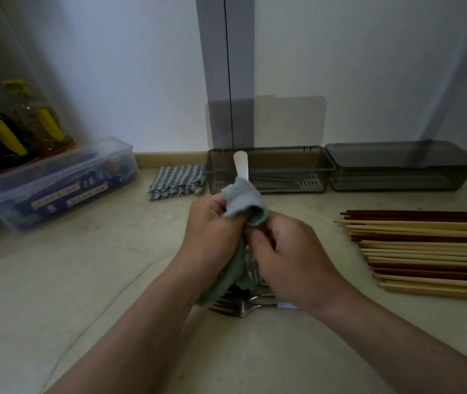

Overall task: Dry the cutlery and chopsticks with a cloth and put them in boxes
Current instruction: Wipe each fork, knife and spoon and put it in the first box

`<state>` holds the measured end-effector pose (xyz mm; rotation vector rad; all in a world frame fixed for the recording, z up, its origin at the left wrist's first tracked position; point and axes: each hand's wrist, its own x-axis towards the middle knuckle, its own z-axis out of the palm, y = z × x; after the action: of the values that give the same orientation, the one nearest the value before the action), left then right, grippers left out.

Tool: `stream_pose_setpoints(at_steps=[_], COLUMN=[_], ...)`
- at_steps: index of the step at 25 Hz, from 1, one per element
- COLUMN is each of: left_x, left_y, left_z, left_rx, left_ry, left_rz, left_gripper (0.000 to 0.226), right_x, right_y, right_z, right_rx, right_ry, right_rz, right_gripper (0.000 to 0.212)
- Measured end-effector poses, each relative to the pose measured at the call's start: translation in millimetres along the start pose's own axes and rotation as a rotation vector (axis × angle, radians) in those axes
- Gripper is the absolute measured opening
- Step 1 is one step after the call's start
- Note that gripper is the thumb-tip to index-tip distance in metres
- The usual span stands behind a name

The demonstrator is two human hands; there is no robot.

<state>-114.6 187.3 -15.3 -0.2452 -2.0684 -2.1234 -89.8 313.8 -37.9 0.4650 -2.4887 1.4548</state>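
My left hand (212, 223) grips a pale green cloth (243, 203) wrapped around a piece of cutlery; its white handle (240, 164) sticks up out of the cloth. My right hand (283, 245) pinches the lower part of the same piece through the cloth. Under my hands lie several metal forks (243, 305) on the counter. A pile of several wooden and red chopsticks (425, 251) lies at the right. Two dark grey boxes stand at the back: the left box (266, 169) has its lid raised, the right box (402, 166) has its lid shut.
A folded checked cloth (175, 180) lies left of the boxes. A clear plastic box (56, 183) with colourful contents stands at the left, with oil bottles (27, 123) behind it. The wall runs along the back of the counter.
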Motion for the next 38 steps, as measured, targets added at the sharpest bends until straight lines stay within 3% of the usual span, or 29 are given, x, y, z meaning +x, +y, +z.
stream_pose_setpoints(at_steps=[3,5,11,18,30,35,38], left_x=[1,4,-2,-7,-3,-4,-2], left_y=[-5,-7,-2,1,-4,0,0], left_z=[0,-3,-5,-3,-9,-10,-16], left_rx=[0.031,0.013,0.160,0.237,0.228,0.199,0.139], left_ry=[-0.042,-0.045,-0.458,-0.607,-0.669,-0.662,-0.572], left_rz=[0.024,0.014,-0.011,-0.090,-0.016,-0.022,-0.045], left_gripper=[0.021,0.018,0.025,0.032,0.013,0.025,0.028], right_x=[5,8,23,29,36,41,46], right_y=[2,1,6,9,19,23,31], right_z=[-6,-13,-44,-55,-64,-62,-66], right_rx=[0.029,0.046,0.368,0.557,0.575,0.624,0.720], right_ry=[-0.059,-0.072,0.096,0.238,0.457,0.529,0.616], right_rz=[0.001,0.033,0.174,0.270,0.391,0.480,0.590], right_gripper=[0.019,0.029,0.026,0.025,0.025,0.021,0.016])
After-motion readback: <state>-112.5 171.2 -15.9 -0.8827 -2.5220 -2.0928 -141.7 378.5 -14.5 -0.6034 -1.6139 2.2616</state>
